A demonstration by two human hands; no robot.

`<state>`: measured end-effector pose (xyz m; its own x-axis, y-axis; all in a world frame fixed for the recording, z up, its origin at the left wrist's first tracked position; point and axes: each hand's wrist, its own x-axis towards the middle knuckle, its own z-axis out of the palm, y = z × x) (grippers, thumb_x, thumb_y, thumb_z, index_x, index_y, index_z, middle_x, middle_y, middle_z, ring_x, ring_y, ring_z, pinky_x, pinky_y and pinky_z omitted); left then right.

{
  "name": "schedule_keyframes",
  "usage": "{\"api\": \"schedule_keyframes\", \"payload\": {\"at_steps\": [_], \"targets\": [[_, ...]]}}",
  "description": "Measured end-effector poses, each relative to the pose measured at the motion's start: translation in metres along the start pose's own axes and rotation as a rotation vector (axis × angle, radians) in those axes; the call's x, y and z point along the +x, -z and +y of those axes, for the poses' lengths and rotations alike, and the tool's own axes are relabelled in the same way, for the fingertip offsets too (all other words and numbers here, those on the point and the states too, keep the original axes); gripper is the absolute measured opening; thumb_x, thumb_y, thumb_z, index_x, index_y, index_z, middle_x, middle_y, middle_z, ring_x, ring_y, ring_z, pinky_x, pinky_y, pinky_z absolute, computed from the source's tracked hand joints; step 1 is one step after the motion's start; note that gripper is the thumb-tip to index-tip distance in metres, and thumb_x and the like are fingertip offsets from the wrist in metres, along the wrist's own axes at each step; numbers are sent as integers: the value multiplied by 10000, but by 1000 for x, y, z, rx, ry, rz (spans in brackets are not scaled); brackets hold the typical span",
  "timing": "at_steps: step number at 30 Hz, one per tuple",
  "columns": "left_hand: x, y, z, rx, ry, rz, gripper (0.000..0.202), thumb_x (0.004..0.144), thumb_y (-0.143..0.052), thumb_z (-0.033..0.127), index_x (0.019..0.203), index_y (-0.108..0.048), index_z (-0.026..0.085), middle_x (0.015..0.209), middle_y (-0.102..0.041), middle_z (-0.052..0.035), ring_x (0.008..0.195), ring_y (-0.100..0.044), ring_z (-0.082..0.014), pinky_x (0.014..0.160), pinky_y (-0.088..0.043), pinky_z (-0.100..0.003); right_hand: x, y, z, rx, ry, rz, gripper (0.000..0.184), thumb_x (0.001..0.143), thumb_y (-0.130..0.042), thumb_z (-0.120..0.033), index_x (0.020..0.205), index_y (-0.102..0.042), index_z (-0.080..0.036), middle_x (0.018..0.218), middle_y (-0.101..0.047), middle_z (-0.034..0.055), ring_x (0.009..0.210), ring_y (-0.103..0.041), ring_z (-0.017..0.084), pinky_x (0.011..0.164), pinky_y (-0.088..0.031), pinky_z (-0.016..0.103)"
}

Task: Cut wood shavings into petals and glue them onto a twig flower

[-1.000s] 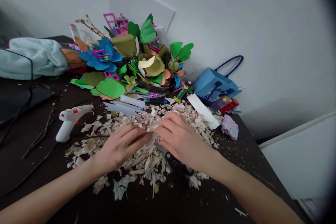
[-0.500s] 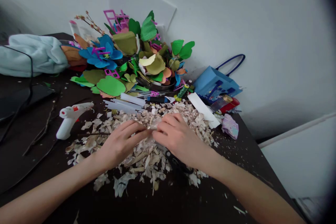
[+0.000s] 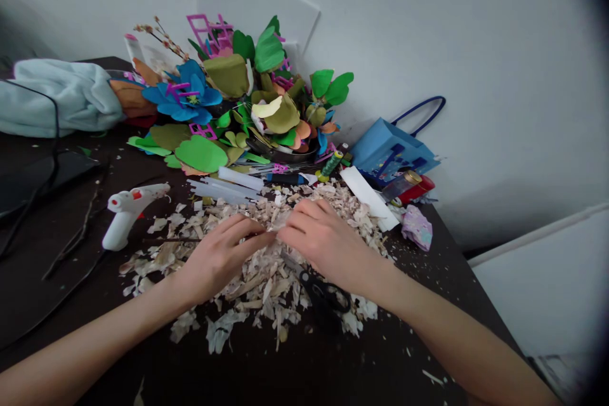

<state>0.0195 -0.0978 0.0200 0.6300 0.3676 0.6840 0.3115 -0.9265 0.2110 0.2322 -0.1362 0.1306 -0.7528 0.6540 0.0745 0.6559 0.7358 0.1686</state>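
Observation:
My left hand [image 3: 223, 255] is closed around a thin brown twig [image 3: 174, 240], which sticks out to the left from under the palm. My right hand [image 3: 316, 238] is closed too, its fingertips meeting the left ones at the twig's other end. What exactly lies between the fingertips is mostly hidden. Below both hands spreads a heap of pale beige shreds [image 3: 266, 295], papery or bark-like. Black-handled scissors [image 3: 326, 295] rest on the heap just under my right wrist, blades toward the fingertips.
To the left are a white glue gun [image 3: 126, 216] with its cord and a dark forked twig [image 3: 80, 235]. Translucent glue sticks [image 3: 223, 190], a green thread spool [image 3: 332, 166] and colourful craft flowers [image 3: 200, 155] stand behind. At right are a white strip [image 3: 368, 198] and a blue bag [image 3: 392, 152].
My right hand has shifted slightly up and away, uncovering more of the scissors. The left hand stays nearly in place, with the twig still in it.

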Motion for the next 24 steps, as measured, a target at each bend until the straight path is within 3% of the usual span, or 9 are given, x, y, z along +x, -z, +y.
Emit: {"api": "schedule_keyframes", "payload": {"at_steps": [11, 17, 24], "targets": [[2, -1, 1, 30, 2, 11, 295, 909, -417, -21, 1094, -593, 127, 966, -608, -109, 853, -520, -215, 747, -462, -344, 13, -1, -2, 90, -44, -101, 98, 918, -545, -73, 892, -620, -130, 912, -621, 78, 966, -488, 234, 794, -369, 328], [3, -1, 0, 17, 39, -6, 296, 879, -438, -47, 1061, -604, 118, 956, -613, -110, 861, -528, -222, 758, -472, -347, 12, -5, 2, 83, 17, -94, 141, 875, -581, -19, 886, -627, -152, 898, -610, 67, 964, -469, 229, 793, -356, 336], [4, -1, -1, 25, 19, 4, 295, 891, -447, -30, 1102, -607, 100, 959, -623, -118, 852, -533, -221, 752, -474, -351, 9, 2, 8, 143, 9, -58, 134, 920, -527, -62, 921, -640, -134, 948, -628, 86, 970, -464, 235, 796, -367, 337]]}}
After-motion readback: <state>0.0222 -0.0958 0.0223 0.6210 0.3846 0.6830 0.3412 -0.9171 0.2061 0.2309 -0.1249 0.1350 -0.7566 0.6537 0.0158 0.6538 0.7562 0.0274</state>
